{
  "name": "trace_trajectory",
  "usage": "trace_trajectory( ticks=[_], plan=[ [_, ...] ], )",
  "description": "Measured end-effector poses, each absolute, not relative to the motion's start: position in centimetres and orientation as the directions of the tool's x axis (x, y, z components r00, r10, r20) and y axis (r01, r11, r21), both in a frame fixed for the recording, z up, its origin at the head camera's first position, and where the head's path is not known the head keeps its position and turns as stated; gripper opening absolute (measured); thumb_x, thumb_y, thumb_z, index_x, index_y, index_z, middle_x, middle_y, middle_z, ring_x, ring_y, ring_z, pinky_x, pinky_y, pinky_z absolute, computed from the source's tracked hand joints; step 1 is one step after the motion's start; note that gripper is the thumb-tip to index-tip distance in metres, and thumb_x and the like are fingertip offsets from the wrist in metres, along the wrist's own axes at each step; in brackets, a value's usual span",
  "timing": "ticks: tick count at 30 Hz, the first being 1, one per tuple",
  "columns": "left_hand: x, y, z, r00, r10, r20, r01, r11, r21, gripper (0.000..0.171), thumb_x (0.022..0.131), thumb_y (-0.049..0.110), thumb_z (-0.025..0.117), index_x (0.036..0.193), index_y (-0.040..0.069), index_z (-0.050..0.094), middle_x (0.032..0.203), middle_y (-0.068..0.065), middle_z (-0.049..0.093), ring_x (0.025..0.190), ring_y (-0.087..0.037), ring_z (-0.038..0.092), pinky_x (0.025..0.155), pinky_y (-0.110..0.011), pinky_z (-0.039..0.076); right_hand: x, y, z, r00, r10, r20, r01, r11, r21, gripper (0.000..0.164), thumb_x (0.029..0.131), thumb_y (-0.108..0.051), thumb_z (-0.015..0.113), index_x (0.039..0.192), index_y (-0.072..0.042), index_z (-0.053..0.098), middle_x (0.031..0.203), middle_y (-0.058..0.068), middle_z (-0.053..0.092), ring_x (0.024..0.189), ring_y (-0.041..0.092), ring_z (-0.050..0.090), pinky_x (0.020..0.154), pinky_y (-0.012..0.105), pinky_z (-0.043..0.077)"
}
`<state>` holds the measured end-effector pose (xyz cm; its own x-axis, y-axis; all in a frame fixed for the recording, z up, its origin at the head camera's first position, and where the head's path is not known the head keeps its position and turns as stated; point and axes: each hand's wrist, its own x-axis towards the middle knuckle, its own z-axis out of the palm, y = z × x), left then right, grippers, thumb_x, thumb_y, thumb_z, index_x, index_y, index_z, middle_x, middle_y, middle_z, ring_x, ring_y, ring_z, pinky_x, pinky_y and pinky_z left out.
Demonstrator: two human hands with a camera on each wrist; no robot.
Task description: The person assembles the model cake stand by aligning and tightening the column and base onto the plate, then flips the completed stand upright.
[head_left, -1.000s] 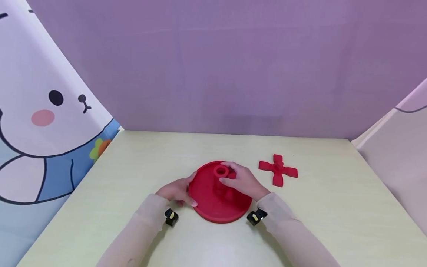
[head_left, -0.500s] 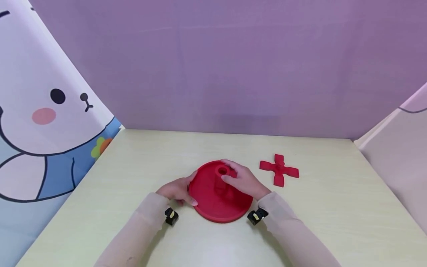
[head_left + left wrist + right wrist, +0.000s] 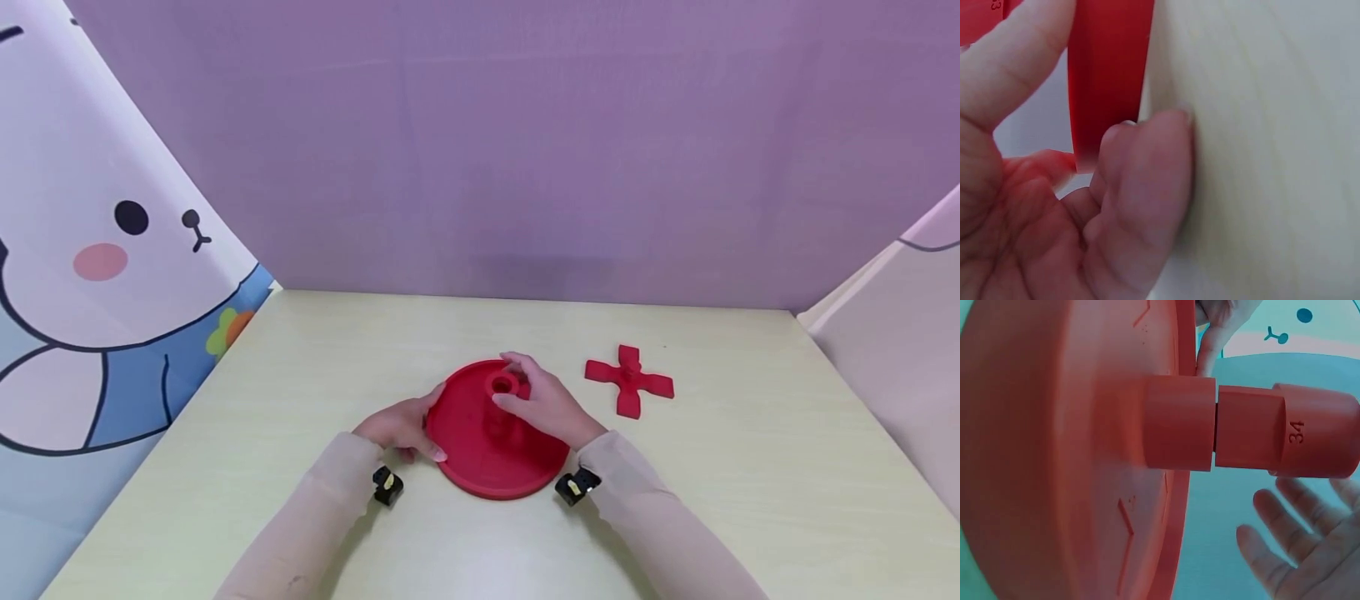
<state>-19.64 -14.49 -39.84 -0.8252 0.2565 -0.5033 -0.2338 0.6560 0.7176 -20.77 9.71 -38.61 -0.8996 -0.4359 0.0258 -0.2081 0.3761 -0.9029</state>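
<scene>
A round red plastic disc (image 3: pixel 472 450) rests on the table, with a tube (image 3: pixel 501 385) standing upright at its middle. In the right wrist view the tube (image 3: pixel 1250 428) has a wider collar marked "34" and meets the disc's short stub (image 3: pixel 1179 422) at a thin dark seam. My left hand (image 3: pixel 401 429) grips the disc's left rim, thumb on top and fingers below the edge. Around the tube's upper end is my right hand (image 3: pixel 551 408), thumb at the near side and forefinger at the far side. Its other fingers (image 3: pixel 1272 525) hang apart from the tube.
A flat red four-armed cross piece (image 3: pixel 628 382) lies on the pale table (image 3: pixel 750 433), right of the disc and behind my right hand. Behind the table hangs a purple cloth (image 3: pixel 525 167). A cartoon-printed cloth (image 3: pixel 97 333) flanks the left side.
My right forefinger lifts slightly and spreads at the tube's top. The disc, tube and left hand stay nearly where they were; the whole view shifts a little.
</scene>
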Motion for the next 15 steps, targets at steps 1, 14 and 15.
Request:
trace_trajectory(
  ticks=[1,14,15],
  plan=[
    [-19.64,-14.47,-39.85,-0.825,0.255,-0.504,-0.234,0.657,0.717,0.113,0.068,0.012,0.087,0.155,0.020,0.015,0.125,-0.012,0.047,0.063,-0.023,0.052,0.054,-0.030,0.048,-20.76,9.82,-38.63,-0.893,-0.448,0.026,-0.209,0.363,-0.908,0.064,0.088,-0.013,0.069,0.144,-0.007,0.039,0.125,0.009,0.054,0.110,0.026,0.054,0.078,0.038,0.055],
    [-19.90,-14.48,-40.17,-0.829,0.268,-0.491,-0.211,0.664,0.718,0.113,0.069,0.013,0.086,0.155,0.021,0.015,0.123,-0.011,0.049,0.067,-0.024,0.054,0.055,-0.031,0.048,-20.86,9.86,-38.56,-0.923,-0.385,0.027,-0.209,0.439,-0.874,0.050,0.081,-0.016,0.078,0.126,-0.008,0.057,0.109,0.005,0.061,0.097,0.022,0.058,0.074,0.034,0.056],
    [-19.91,-14.46,-40.18,-0.829,0.271,-0.489,-0.208,0.663,0.719,0.113,0.068,0.013,0.086,0.155,0.021,0.015,0.123,-0.011,0.049,0.068,-0.024,0.054,0.055,-0.031,0.049,-20.85,9.81,-38.55,-0.928,-0.372,0.026,-0.204,0.447,-0.871,0.049,0.080,-0.017,0.078,0.123,-0.008,0.058,0.107,0.005,0.060,0.097,0.022,0.057,0.074,0.034,0.055]
  ],
)
